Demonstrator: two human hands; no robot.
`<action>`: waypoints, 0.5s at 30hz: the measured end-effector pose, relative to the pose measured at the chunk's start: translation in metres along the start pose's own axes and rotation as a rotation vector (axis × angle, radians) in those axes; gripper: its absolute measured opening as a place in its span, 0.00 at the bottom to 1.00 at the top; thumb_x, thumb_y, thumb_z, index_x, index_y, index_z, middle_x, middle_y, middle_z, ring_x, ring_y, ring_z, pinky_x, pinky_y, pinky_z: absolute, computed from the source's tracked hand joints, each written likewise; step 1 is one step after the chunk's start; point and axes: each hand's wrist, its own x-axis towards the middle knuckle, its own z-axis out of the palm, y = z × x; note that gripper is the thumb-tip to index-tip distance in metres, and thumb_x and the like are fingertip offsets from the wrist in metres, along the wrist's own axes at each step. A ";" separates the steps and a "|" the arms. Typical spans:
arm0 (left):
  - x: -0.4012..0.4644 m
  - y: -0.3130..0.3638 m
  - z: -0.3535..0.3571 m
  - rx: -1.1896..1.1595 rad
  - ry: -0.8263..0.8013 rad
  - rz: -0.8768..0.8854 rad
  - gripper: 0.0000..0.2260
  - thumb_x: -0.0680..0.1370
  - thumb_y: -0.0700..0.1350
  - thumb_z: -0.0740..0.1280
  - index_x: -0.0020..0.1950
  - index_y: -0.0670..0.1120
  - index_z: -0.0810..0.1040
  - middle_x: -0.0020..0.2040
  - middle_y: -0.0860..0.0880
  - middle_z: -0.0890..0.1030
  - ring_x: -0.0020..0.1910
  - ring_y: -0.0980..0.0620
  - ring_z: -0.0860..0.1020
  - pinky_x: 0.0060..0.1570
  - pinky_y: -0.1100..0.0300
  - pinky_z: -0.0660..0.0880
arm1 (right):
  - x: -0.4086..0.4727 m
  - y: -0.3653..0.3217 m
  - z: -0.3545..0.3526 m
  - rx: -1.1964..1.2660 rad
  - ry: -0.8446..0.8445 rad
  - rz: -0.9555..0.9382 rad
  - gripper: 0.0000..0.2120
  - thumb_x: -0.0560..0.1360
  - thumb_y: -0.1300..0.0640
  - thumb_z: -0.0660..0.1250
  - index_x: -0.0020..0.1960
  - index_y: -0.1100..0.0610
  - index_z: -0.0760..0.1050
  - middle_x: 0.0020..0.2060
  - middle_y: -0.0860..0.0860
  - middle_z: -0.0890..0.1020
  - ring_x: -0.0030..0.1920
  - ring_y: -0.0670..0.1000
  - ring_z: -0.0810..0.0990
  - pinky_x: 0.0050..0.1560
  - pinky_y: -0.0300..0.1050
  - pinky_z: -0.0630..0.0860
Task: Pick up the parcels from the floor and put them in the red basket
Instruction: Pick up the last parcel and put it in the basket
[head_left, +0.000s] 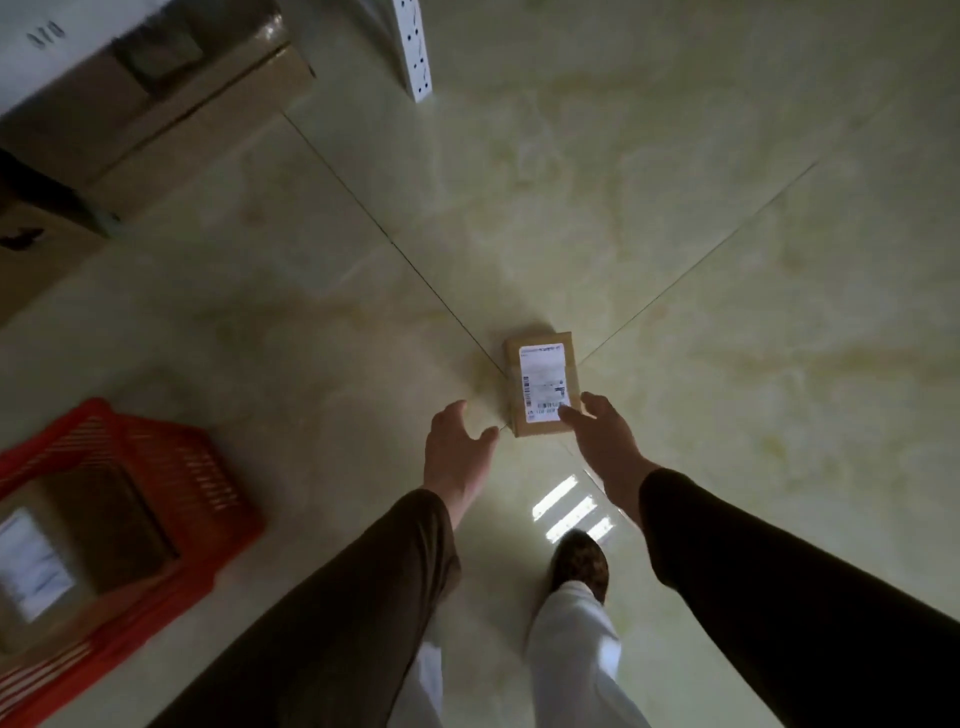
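There was a single view, taken from the person's head and aimed steeply down at the tiled floor (675, 218). The wide lens bent the tile seams and stretched the edges. Both dark sleeves reached in from the bottom edge, so the arms lay close to the lens while the floor sat farther off. The frame took in a red basket (156, 467) at the lower left and cardboard boxes (156, 119) at the upper left, both blurred.
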 end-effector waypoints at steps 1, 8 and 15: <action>0.007 0.003 0.009 -0.026 0.003 -0.024 0.30 0.80 0.50 0.66 0.80 0.46 0.61 0.78 0.45 0.63 0.76 0.47 0.64 0.71 0.58 0.60 | 0.011 0.001 -0.006 -0.004 -0.017 0.003 0.27 0.82 0.54 0.64 0.79 0.57 0.63 0.74 0.56 0.72 0.71 0.57 0.72 0.62 0.46 0.66; 0.064 0.002 0.068 -0.223 -0.041 -0.168 0.31 0.82 0.49 0.64 0.82 0.48 0.54 0.81 0.46 0.60 0.78 0.45 0.61 0.75 0.51 0.61 | 0.083 0.022 -0.008 0.036 -0.096 0.086 0.31 0.83 0.55 0.62 0.83 0.55 0.54 0.80 0.54 0.63 0.78 0.56 0.63 0.75 0.54 0.59; 0.105 -0.011 0.111 -0.321 -0.187 -0.254 0.28 0.83 0.45 0.61 0.82 0.49 0.54 0.78 0.46 0.66 0.74 0.44 0.68 0.67 0.52 0.68 | 0.130 0.054 0.009 0.047 -0.204 0.165 0.25 0.83 0.59 0.61 0.78 0.58 0.61 0.69 0.53 0.76 0.64 0.54 0.72 0.64 0.51 0.64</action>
